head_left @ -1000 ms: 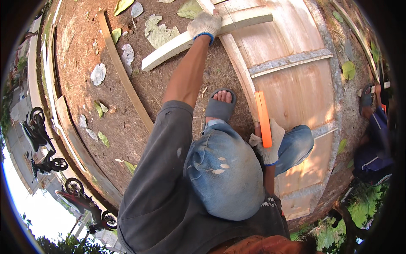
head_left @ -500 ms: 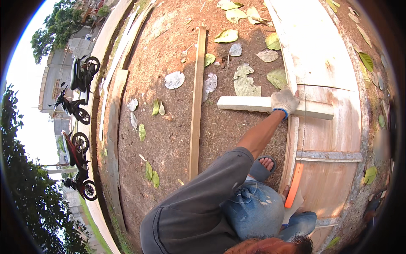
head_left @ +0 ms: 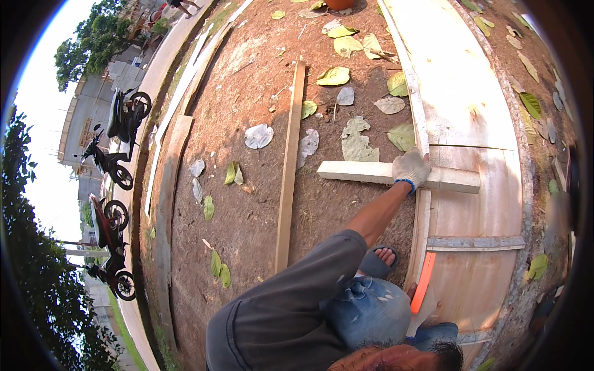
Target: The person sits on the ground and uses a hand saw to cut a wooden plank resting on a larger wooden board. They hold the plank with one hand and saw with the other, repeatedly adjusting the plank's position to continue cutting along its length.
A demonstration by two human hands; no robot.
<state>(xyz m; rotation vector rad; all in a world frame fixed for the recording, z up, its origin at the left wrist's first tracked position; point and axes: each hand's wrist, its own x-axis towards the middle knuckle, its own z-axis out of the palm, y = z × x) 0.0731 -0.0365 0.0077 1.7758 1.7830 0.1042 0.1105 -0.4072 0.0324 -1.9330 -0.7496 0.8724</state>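
Observation:
My left hand (head_left: pixel 411 168), in a pale knitted glove with a blue cuff, closes over a short squared timber (head_left: pixel 356 171). That timber lies crosswise, its right part over the long plywood panel (head_left: pixel 461 204) and its left end above the soil. Close to my knee, my right hand (head_left: pixel 426 307) is partly hidden. Its glove and dark fingertips press against a long, flat, straight-edged orange piece (head_left: pixel 423 282), whose kind I cannot make out. The orange piece slants along the panel's left edge.
A long wooden batten (head_left: pixel 291 167) lies on the leaf-strewn soil to the left. Grey boards (head_left: pixel 172 179) edge the ground farther left, with parked motorbikes (head_left: pixel 111 241) beyond. A cross strip (head_left: pixel 476 243) spans the panel. An orange container (head_left: pixel 339 4) stands at the far edge.
The whole view has shifted, so the ground and panel appear lower and the orange container comes in at the top. My left hand keeps its hold on the timber.

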